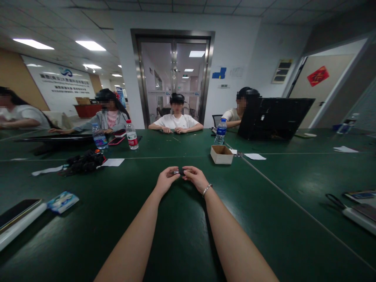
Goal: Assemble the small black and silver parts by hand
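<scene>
My left hand (168,178) and my right hand (194,177) meet above the green table (182,219), fingertips nearly touching. Between them is a small black piece with a silver metal end (176,172), too small to name for certain. The left fingers pinch the silver end, while the right thumb and fingers close on the black end. Whether it is one thing or two joined parts, I cannot tell. A bracelet (207,190) circles my right wrist. Beyond my right hand stands an open cardboard box (222,158), its inside only partly visible.
Black cables or straps (85,161) lie in a heap at left, near a red-labelled bottle (132,137). A phone (19,213) and a blue packet (63,201) are at near left. A black monitor (276,117) stands at back right. Several people sit around the table.
</scene>
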`<state>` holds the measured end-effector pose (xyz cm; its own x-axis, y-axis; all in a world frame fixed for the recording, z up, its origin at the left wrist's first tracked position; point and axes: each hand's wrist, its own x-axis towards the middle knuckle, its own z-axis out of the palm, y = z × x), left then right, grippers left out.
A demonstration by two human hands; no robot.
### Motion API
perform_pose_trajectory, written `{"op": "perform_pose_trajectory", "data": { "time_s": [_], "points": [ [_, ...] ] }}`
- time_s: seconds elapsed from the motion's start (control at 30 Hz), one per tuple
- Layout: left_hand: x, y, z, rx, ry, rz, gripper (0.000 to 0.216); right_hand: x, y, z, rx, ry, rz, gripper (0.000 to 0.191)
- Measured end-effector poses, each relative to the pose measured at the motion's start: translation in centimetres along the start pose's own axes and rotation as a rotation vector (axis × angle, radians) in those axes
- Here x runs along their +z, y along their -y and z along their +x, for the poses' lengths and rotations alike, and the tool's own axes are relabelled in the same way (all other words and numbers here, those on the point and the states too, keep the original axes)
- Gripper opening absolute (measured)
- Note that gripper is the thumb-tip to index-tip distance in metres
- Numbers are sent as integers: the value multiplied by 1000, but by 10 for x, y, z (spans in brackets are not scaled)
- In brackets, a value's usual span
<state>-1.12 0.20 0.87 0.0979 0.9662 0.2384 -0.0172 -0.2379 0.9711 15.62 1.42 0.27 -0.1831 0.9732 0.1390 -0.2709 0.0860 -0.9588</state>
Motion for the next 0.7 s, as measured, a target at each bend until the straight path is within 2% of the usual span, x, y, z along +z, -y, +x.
{"op": "perform_pose_trajectory", "data": {
  "time_s": [0.17, 0.5, 0.7],
  "points": [
    [2, 0, 1, -172, -103, -67, 41, 0, 0, -1, -1, -18, -2, 35],
    [0, -10, -5, 12, -45, 71, 28, 0, -2, 2, 2, -31, -64, 34],
    [-1, -2, -1, 47, -61, 75, 28, 0, 0, 1, 11, -44, -42, 33]
  ]
}}
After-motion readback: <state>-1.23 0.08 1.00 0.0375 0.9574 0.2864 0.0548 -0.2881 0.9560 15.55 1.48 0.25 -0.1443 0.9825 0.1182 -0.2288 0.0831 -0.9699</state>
